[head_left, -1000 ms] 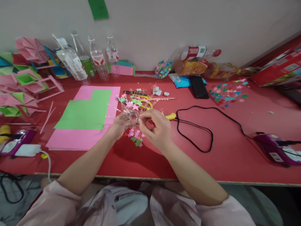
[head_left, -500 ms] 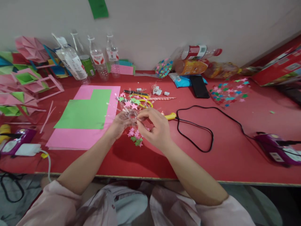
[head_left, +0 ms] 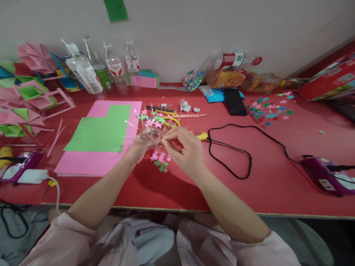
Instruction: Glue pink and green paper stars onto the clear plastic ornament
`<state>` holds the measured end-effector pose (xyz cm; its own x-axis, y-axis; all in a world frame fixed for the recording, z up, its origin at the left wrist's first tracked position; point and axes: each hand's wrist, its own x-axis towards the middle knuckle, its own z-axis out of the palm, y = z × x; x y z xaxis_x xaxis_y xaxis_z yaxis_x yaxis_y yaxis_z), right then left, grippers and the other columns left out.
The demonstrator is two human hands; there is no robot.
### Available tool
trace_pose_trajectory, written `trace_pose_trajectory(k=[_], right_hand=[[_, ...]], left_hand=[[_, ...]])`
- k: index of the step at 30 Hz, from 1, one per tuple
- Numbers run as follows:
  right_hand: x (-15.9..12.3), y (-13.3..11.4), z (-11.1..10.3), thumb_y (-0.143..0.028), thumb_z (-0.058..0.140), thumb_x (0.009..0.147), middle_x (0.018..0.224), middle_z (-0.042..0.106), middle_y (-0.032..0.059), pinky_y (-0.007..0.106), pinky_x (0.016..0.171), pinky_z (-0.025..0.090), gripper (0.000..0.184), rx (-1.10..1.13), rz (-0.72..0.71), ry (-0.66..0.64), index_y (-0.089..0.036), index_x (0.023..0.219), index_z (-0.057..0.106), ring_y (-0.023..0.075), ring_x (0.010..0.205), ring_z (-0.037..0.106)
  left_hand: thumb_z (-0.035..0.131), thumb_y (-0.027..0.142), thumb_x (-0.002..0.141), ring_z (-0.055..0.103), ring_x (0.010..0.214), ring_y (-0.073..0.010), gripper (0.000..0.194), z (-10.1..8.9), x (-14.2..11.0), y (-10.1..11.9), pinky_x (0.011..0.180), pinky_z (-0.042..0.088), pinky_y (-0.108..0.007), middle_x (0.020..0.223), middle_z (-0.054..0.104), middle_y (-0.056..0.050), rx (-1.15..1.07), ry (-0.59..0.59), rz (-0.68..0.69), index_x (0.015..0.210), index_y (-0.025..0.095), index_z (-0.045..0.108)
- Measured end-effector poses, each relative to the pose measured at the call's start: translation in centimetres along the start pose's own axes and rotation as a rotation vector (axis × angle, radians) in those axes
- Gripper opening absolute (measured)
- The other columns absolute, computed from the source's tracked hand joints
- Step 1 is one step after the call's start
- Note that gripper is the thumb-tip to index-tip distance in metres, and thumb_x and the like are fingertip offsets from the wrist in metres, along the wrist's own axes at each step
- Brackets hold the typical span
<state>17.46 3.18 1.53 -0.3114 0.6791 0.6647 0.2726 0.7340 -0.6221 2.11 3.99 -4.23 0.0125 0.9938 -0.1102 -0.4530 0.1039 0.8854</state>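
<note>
My left hand (head_left: pixel 140 145) is wrapped round a cut clear plastic bottle piece (head_left: pixel 155 136), whose round neck opening faces up at me. Strips of the clear plastic fan out from it, with pink and green stars (head_left: pixel 149 122) on their far ends. At the right side of the neck, the thumb and fingertips of my right hand (head_left: pixel 184 149) are pinched together; whatever lies between them is too small to make out. A pile of loose pink and green paper stars (head_left: pixel 160 160) rests on the red table just below the bottle piece.
Pink (head_left: pixel 83 164) and green sheets (head_left: pixel 100 129) lie to the left. Yellow-handled scissors (head_left: pixel 173 121) and a yellow glue gun (head_left: pixel 202 136) with a black cord (head_left: pixel 246 151) are behind and right. Bottles (head_left: pixel 115 70) line the wall, near a phone (head_left: pixel 235 101) and star-covered plastic pieces (head_left: pixel 270 109).
My right hand has shifted slightly to the right, its fingertips still pinched beside the neck. The bottle piece has tilted a little in my left hand.
</note>
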Motion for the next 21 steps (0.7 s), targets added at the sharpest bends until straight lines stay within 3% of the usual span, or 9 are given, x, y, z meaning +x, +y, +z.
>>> trace_pose_trajectory(k=[9,15,21], right_hand=[[-0.23,0.75,-0.26,-0.01,0.053,0.084,0.068,0.063,-0.0003,0.024,0.06,0.047,0.018,-0.156,-0.136,0.024,-0.021,0.07,0.052,0.012,0.067,0.06],[-0.25,0.84,-0.2,-0.013,0.051,0.087,0.072,0.066,0.0012,0.024,0.063,0.048,0.013,-0.207,-0.154,0.025,-0.02,0.077,0.055,0.0126,0.071,0.062],[-0.26,0.91,-0.25,-0.01,0.051,0.085,0.071,0.064,0.001,0.024,0.06,0.046,0.018,-0.22,-0.246,0.025,-0.021,0.071,0.052,0.012,0.066,0.058]], left_hand=[[0.079,0.016,0.055,0.059,0.052,-0.0081,0.032,0.03,-0.04,0.04,0.056,0.054,-0.023,0.068,0.066,0.003,0.013,-0.001,0.014,0.083,0.018,0.064],[0.08,0.017,0.055,0.057,0.049,-0.0066,0.031,0.2,-0.06,0.14,0.051,0.052,-0.021,0.068,0.065,0.004,0.018,-0.02,0.028,0.082,0.017,0.064],[0.078,0.018,0.054,0.054,0.045,-0.0058,0.03,0.26,-0.11,0.29,0.048,0.05,-0.02,0.065,0.066,0.004,0.044,-0.028,0.02,0.081,0.018,0.064]])
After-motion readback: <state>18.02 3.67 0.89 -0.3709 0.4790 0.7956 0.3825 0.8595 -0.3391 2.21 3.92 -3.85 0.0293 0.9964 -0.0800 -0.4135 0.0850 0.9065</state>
